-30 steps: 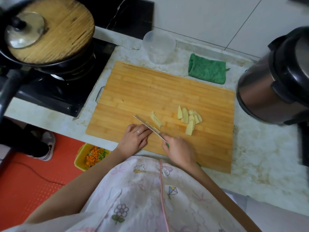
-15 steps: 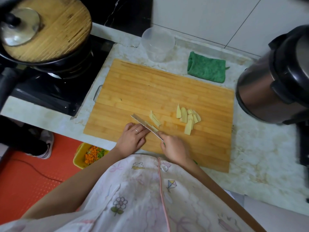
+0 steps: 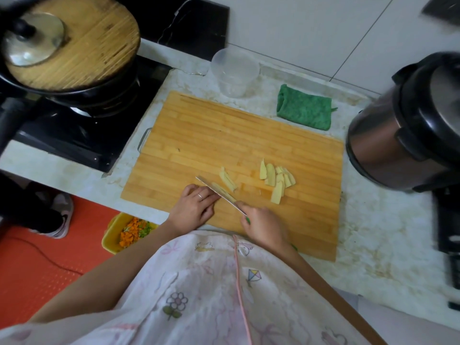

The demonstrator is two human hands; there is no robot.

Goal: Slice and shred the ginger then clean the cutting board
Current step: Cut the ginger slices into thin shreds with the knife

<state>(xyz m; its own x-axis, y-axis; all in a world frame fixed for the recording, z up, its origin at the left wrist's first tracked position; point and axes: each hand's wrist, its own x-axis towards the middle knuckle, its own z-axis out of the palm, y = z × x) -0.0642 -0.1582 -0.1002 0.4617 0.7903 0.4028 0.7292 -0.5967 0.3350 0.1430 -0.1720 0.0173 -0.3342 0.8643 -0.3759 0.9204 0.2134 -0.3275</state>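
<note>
Pale yellow ginger slices (image 3: 277, 181) lie beyond the right hand (image 3: 263, 227), which grips the knife (image 3: 216, 192); the left hand (image 3: 193, 210) rests beside the blade (grasp hidden).

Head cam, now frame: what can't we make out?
Knife handle: head view, buried in the right hand grip; only a green speck shows.
Anything under the left hand: its fingers and the blade hide it.
Pan contents: covered by the wooden lid.
Cooker: cut off by the right edge.
</note>
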